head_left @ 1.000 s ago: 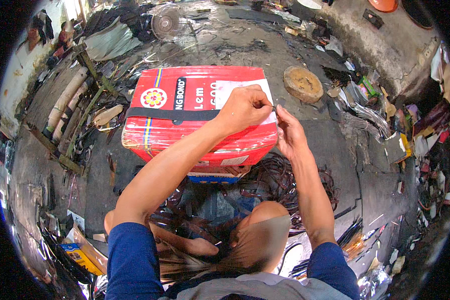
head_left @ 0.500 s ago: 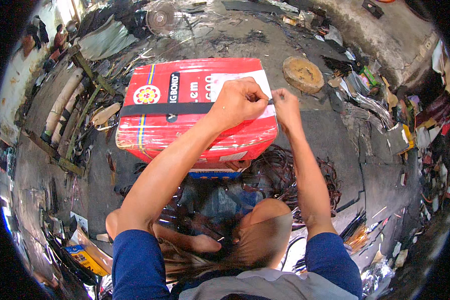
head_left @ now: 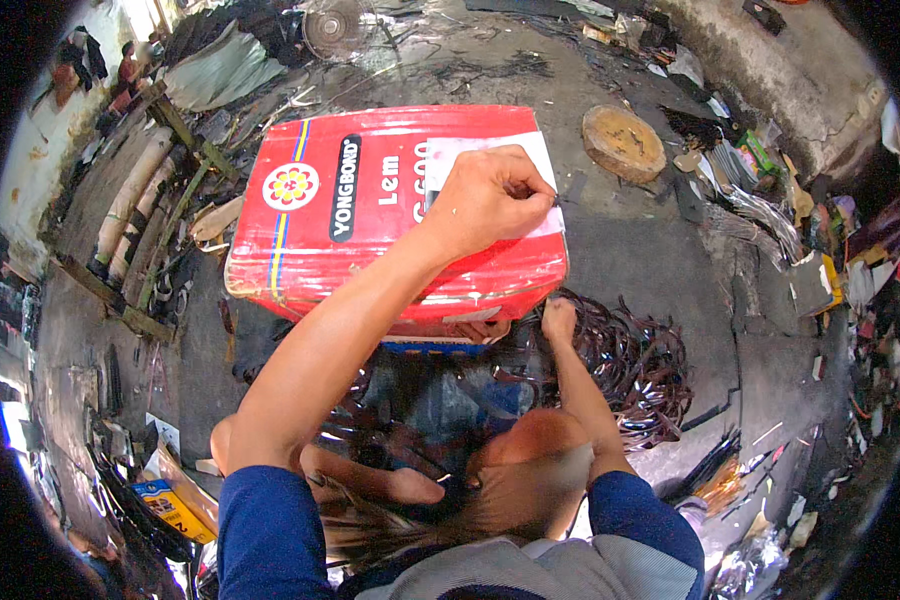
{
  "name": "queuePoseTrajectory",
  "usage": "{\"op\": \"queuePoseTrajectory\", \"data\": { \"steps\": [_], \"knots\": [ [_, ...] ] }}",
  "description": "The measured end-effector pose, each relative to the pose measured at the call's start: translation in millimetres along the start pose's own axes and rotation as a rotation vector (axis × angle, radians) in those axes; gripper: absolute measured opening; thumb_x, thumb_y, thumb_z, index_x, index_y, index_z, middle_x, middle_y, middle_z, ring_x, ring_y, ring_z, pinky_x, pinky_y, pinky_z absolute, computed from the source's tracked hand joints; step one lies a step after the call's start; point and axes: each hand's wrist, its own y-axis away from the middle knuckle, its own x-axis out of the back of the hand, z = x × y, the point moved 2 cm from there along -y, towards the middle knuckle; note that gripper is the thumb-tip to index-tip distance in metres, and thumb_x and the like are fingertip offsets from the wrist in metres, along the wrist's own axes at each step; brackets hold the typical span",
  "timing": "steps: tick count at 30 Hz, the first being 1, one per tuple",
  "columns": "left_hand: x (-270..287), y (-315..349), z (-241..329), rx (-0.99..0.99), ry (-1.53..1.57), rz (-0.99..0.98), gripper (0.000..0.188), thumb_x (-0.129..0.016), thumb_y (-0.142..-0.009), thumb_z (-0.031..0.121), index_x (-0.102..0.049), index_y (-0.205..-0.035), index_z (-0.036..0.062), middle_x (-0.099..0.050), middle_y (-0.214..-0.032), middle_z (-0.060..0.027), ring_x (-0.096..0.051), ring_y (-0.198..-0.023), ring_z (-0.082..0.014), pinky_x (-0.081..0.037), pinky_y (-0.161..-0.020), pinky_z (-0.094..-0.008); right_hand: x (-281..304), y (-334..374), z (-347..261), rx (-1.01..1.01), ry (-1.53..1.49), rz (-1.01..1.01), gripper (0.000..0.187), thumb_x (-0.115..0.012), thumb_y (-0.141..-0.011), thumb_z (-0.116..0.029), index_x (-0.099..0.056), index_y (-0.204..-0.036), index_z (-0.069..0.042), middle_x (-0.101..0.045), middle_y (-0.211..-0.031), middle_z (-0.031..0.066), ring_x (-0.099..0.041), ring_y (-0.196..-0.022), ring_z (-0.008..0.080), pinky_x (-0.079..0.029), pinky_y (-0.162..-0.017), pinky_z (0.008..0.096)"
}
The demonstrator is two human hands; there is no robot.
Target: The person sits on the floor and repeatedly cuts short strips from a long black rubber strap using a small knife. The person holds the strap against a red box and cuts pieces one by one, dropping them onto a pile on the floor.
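A red cardboard box (head_left: 315, 265) with a flower emblem and a white label lies in front of me. My left hand (head_left: 495, 195) rests over the label near the box's right end, thumb and fingers pinched together. A small dark bit shows at its fingertips; what it grips is too small to name. Lower down, beside the box's near right corner, my right hand (head_left: 558, 318) is closed, its fingers partly hidden. It is next to a tangled heap of dark, shiny strips (head_left: 635, 365), and I cannot make out anything in it.
Past the box's far right corner stands a round wooden block (head_left: 623, 143). Scraps and a green packet (head_left: 755, 152) lie along the right wall. A wooden frame (head_left: 100, 290) with rolled material (head_left: 135, 195) is at left. A fan (head_left: 335, 30) stands far back.
The black strip that lay across the box's left part has gone from there. My right hand has moved from the box's right edge down toward the heap. My left hand keeps its pinch.
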Motion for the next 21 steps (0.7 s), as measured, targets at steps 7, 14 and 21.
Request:
{"op": "queuePoseTrajectory", "data": {
  "steps": [7,14,21],
  "knots": [
    [4.8,-0.9,0.4,-0.026,0.011,-0.020,0.008,-0.073,-0.080,0.007,-0.076,-0.085,0.0029,-0.070,-0.081,-0.0064,-0.066,-0.073,-0.0132,-0.054,-0.067,-0.0273,-8.2,23.9,46.6,-0.064,0.141,-0.007,0.026,-0.063,-0.087,-0.021,-0.069,-0.089,0.004,-0.071,-0.098,0.0265,-0.067,-0.099,0.0451,-0.052,-0.089,0.0512],
    [2.6,-2.1,-1.6,-0.111,0.055,-0.027,0.007,-0.073,-0.080,0.005,-0.077,-0.085,0.0029,-0.071,-0.082,-0.0060,-0.066,-0.074,-0.0127,-0.054,-0.066,-0.0262,5.6,17.5,65.5,-0.052,0.130,0.102,0.024,-0.064,-0.084,-0.017,-0.068,-0.095,0.004,-0.071,-0.096,0.0268,-0.069,-0.095,0.0440,-0.054,-0.087,0.0497],
    [5.0,0.3,-0.3,-0.278,-0.106,-0.046,0.012,-0.071,-0.081,0.004,-0.077,-0.092,0.0033,-0.070,-0.085,-0.0079,-0.068,-0.075,-0.0195,-0.055,-0.067,-0.0305,26.4,13.5,75.4,-0.126,0.194,0.071,0.028,-0.063,-0.086,-0.022,-0.068,-0.095,0.004,-0.069,-0.100,0.0316,-0.066,-0.102,0.0473,-0.052,-0.091,0.0512]
  ]
}}
